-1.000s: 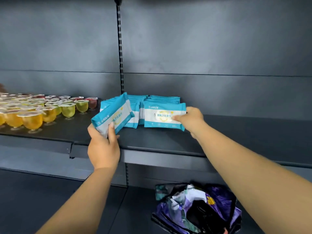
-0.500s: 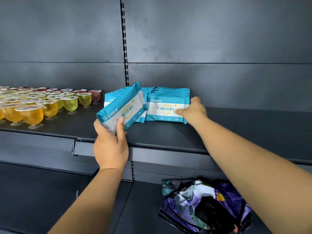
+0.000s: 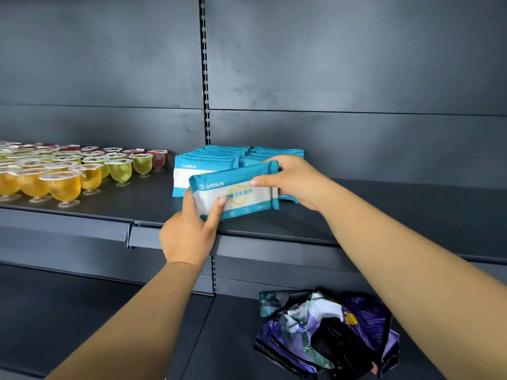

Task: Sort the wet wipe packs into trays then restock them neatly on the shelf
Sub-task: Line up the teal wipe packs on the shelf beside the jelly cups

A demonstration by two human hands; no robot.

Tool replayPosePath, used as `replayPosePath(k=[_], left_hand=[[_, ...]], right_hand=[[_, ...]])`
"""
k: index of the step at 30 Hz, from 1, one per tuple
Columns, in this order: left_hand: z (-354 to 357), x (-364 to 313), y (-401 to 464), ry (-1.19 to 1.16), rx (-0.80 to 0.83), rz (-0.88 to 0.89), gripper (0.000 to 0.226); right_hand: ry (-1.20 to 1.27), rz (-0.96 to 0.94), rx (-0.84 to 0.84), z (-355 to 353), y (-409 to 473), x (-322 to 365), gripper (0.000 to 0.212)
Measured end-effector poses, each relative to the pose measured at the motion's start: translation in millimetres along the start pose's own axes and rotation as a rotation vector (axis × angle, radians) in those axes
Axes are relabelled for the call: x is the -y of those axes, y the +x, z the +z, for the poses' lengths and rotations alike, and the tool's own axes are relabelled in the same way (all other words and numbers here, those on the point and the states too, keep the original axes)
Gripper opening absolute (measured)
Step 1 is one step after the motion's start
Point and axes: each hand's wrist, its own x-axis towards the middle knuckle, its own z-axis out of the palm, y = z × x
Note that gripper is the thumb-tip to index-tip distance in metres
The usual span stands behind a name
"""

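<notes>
Both hands hold one wet wipe pack above the shelf edge — left hand at its 8 o'clock corner, right hand at 2 o'clock. Best seated upright, flush against the standing row — corners squared.

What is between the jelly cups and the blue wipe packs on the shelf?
Nothing: in the head view only bare dark shelf lies between the jelly cups and the standing wipe packs.
</notes>
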Motion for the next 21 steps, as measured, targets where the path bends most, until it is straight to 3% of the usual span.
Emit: replayPosePath(k=[3, 6, 13, 17, 21], left_hand=[[-1.5, 6.3, -1.6, 0.0, 0.027, 0.338, 0.073], [4.2, 23.0, -3.9, 0.14, 0.07, 0.745, 0.066], [11.1, 31.0, -1.1, 0.188, -0.008, 0.8, 0.067], [11.6, 31.9, -0.7, 0.198, -0.049, 0.814, 0.066], [14.2, 34.2, -1.6, 0.202, -0.083, 0.827, 0.066]], right_hand=[[0.108, 0.042, -0.18, -17.5, -5.1, -8.5, 0.013], [0.192, 0.086, -0.348, -34.7, -2.7, -14.0, 0.022], [0.142, 0.169, -0.399, -21.0, 30.8, -35.7, 0.019], [0.011, 0.145, -0.421, -18.3, 49.5, -43.4, 0.03], [-0.223, 0.139, -0.484, -16.0, 50.7, -47.4, 0.056]])
